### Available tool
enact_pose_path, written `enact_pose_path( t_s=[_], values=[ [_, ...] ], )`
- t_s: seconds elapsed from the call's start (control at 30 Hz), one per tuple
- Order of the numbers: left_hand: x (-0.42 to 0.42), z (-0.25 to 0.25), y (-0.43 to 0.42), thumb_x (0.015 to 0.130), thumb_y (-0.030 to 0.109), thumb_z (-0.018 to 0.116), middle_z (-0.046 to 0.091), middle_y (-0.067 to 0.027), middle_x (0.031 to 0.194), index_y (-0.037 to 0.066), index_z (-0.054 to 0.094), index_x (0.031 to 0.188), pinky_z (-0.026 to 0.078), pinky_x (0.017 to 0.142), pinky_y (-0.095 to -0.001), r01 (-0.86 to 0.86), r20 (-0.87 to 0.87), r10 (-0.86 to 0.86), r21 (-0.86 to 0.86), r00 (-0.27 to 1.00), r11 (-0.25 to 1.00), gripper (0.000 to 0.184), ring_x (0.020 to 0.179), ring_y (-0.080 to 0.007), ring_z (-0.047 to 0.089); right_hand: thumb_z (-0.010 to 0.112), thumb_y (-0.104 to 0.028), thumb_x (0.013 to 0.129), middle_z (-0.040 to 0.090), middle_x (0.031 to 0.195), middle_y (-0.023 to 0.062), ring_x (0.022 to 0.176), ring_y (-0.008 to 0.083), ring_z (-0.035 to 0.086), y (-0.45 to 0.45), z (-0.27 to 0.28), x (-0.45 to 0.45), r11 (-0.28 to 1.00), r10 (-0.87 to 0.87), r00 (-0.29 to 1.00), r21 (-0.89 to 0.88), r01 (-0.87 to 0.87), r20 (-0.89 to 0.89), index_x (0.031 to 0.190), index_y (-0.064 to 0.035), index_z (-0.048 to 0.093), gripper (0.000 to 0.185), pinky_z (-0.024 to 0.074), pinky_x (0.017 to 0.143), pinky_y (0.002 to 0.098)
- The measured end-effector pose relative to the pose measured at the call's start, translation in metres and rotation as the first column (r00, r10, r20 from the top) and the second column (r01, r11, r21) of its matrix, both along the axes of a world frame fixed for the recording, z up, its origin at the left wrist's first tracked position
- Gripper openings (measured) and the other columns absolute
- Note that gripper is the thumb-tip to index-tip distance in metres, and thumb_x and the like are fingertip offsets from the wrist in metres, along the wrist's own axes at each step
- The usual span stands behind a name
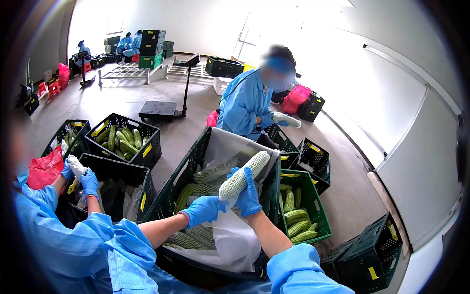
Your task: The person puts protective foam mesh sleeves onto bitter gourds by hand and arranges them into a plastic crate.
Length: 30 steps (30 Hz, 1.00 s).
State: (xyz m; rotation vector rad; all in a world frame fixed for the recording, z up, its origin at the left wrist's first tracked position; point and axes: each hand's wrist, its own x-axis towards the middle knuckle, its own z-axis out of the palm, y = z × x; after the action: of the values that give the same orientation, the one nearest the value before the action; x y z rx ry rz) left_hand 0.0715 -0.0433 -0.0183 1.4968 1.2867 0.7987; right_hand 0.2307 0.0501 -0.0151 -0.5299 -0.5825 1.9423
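Observation:
A pale green bitter gourd in a white foam net sleeve (240, 180) is held up at a slant over a dark crate (169, 188). My right hand (248, 196), in a blue glove, wraps around its side. At its lower end, my left hand (203, 210), gloved too, closes on the net's edge. Inside the crate, netted gourds (198, 237) lie along a translucent plastic liner (237, 247), whose front flap hangs below my hands. An un-netted green gourd (183, 198) rests by the crate's left wall.
A green crate of bare gourds (298, 223) stands at right, near stacked dark crates (364, 259). To the left, a co-worker's gloved hands (89, 181) hold a netted item. Another person (247, 105) sits ahead with a netted gourd. Behind stands a floor scale (159, 109).

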Motion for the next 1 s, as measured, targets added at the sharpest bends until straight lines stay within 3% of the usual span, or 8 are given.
enact_pose_path(
  t_s=[0.43,0.53,0.63,0.67,0.77,0.87,0.93,1.0],
  values=[
    [0.004,-0.018,0.004,0.091,0.023,0.060,0.068,-0.0131,0.076,0.015,0.071,0.102,0.053,0.062,-0.0374,0.070,-0.205,-0.004,0.316,0.979,0.946,0.018,0.063,-0.0293,0.065,0.070,-0.039,0.088,0.057,0.122,0.0094,0.100,0.0207,0.059,-0.010,0.001,-0.007,0.997,0.080,0.997,-0.022,-0.080,-0.004,0.128,-0.0081,0.048,0.056,0.0548,0.084,0.0398],
    [-0.001,0.001,0.007,0.093,0.029,0.057,0.069,-0.0145,0.078,0.015,0.071,0.102,0.052,0.061,-0.0377,0.210,-0.366,-0.145,0.145,0.919,0.967,0.022,0.069,-0.0312,0.066,0.071,-0.037,0.087,0.059,0.112,0.0060,0.093,0.0196,0.060,-0.013,0.011,-0.005,0.997,0.077,0.996,-0.022,-0.076,0.033,0.125,-0.0090,0.051,0.051,0.0553,0.081,0.0386],
    [-0.020,0.009,0.010,0.093,0.043,0.055,0.068,-0.0157,0.081,0.012,0.073,0.099,0.053,0.067,-0.0400,0.651,-0.721,-0.289,0.287,0.630,0.703,0.037,0.077,-0.0326,0.066,0.071,-0.035,0.087,0.059,0.116,0.0062,0.093,0.0193,0.060,-0.013,0.020,-0.003,0.993,0.113,0.990,0.030,-0.116,0.081,0.128,-0.0101,0.050,0.052,0.0548,0.081,0.0386],
    [-0.019,0.014,0.008,0.090,0.055,0.052,0.069,-0.0165,0.084,0.008,0.073,0.094,0.052,0.074,-0.0432,0.590,-0.805,-0.365,-0.024,0.467,0.807,0.052,0.082,-0.0342,0.066,0.072,-0.032,0.086,0.060,0.117,0.0071,0.090,0.0179,0.061,-0.010,0.020,-0.002,0.991,0.125,0.988,0.039,-0.129,0.092,0.124,-0.0106,0.052,0.048,0.0558,0.077,0.0363],
    [-0.036,0.012,0.008,0.087,0.060,0.052,0.070,-0.0173,0.087,0.006,0.073,0.091,0.051,0.080,-0.0458,0.515,-0.807,-0.456,-0.228,0.374,0.826,0.058,0.084,-0.0360,0.066,0.073,-0.027,0.086,0.064,0.101,0.0049,0.078,0.0142,0.061,-0.009,0.025,-0.004,0.981,0.000,0.957,0.188,-0.057,0.290,0.115,-0.0092,0.055,0.038,0.0553,0.069,0.0313],
    [-0.049,0.006,0.019,0.088,0.048,0.053,0.070,-0.0176,0.090,0.007,0.072,0.089,0.051,0.077,-0.0476,0.200,-0.791,-0.047,0.096,0.610,0.975,0.046,0.084,-0.0386,0.066,0.076,-0.019,0.084,0.061,0.087,0.0016,0.074,0.0086,0.058,-0.004,0.021,-0.008,0.929,-0.155,0.880,0.369,-0.024,0.449,0.107,-0.0092,0.056,0.032,0.0501,0.064,0.0257],
    [-0.053,0.014,0.023,0.092,0.042,0.051,0.069,-0.0183,0.090,0.009,0.070,0.093,0.052,0.076,-0.0483,-0.048,-0.683,0.253,0.304,0.685,0.952,0.039,0.085,-0.0401,0.065,0.078,-0.017,0.082,0.063,0.089,0.0029,0.076,0.0096,0.058,0.005,0.008,-0.012,0.857,-0.296,0.806,0.516,-0.013,0.512,0.112,-0.0078,0.056,0.038,0.0498,0.068,0.0267],
    [-0.060,0.014,0.027,0.096,0.040,0.052,0.068,-0.0175,0.093,0.010,0.066,0.109,0.052,0.078,-0.0418,-0.203,-0.360,0.368,0.420,0.857,0.885,0.036,0.086,-0.0336,0.066,0.078,-0.020,0.081,0.065,0.095,0.0056,0.082,0.0136,0.062,0.002,-0.002,-0.017,0.759,-0.460,0.663,0.649,-0.051,0.590,0.117,-0.0064,0.055,0.045,0.0512,0.074,0.0290]
  ],
)
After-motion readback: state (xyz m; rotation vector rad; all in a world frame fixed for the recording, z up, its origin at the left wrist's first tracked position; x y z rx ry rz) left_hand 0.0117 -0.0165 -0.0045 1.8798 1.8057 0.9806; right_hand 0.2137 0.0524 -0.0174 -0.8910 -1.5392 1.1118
